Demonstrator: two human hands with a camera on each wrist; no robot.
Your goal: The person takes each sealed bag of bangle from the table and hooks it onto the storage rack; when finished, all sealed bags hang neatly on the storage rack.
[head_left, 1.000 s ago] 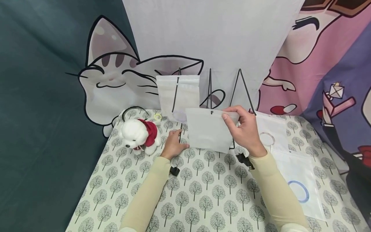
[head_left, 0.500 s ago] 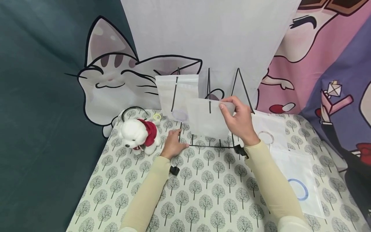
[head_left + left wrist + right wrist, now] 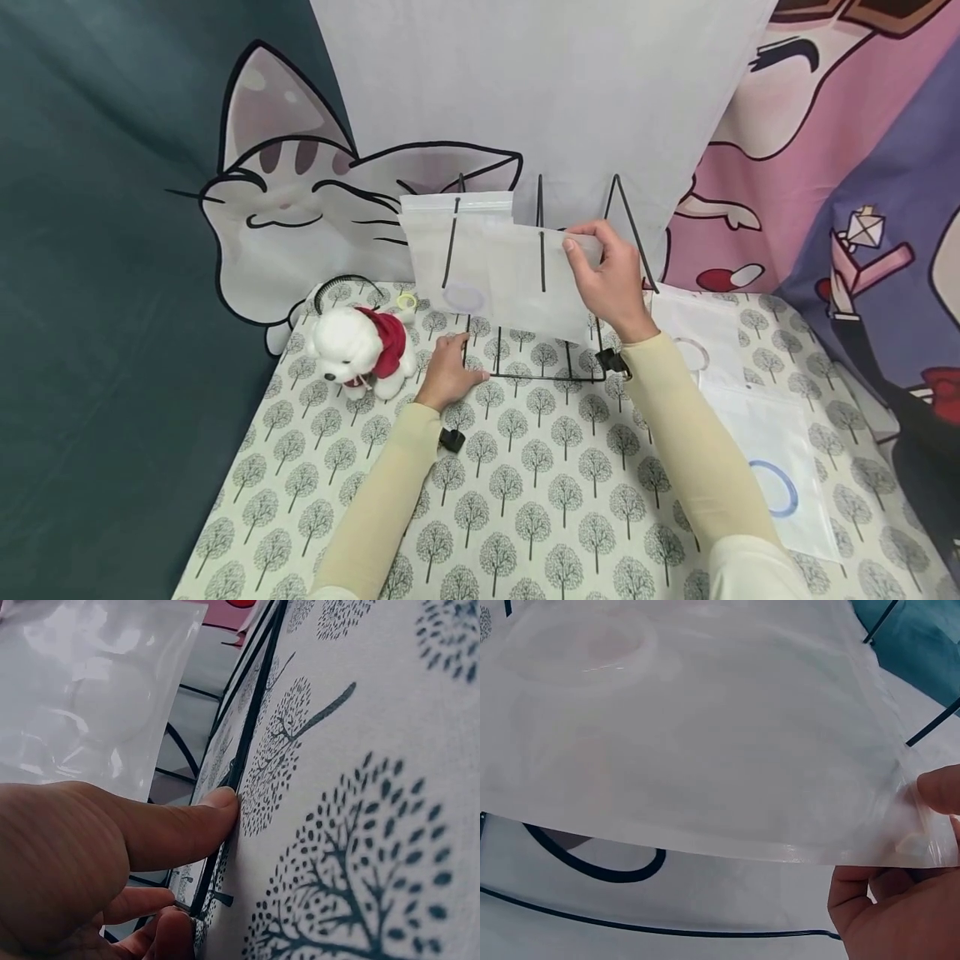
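My right hand (image 3: 613, 279) pinches the upper right corner of a white translucent zip bag (image 3: 525, 287), thumb in front. The bag hangs across the middle prong of a black wire rack (image 3: 551, 378), the prong showing in front of it below its top edge. In the right wrist view a faint round shape shows through the bag (image 3: 727, 750). My left hand (image 3: 448, 373) grips the front left corner of the rack's base, thumb on the wire (image 3: 259, 697) in the left wrist view. Another zip bag (image 3: 427, 258), with a purple ring in it, hangs from the left prong.
Left of the rack sits a white plush dog (image 3: 348, 342) in red clothing, a black toothed headband (image 3: 321, 293) and a small yellow ring (image 3: 406, 301) behind it. Flat at the right lie one zip bag (image 3: 716, 321) with a pinkish ring and another (image 3: 795, 425) with a blue ring.
My right hand has moved up and back with the zip bag, and the middle prong now runs farther through it. The rack's front base bar has come into view. My left hand stays put.
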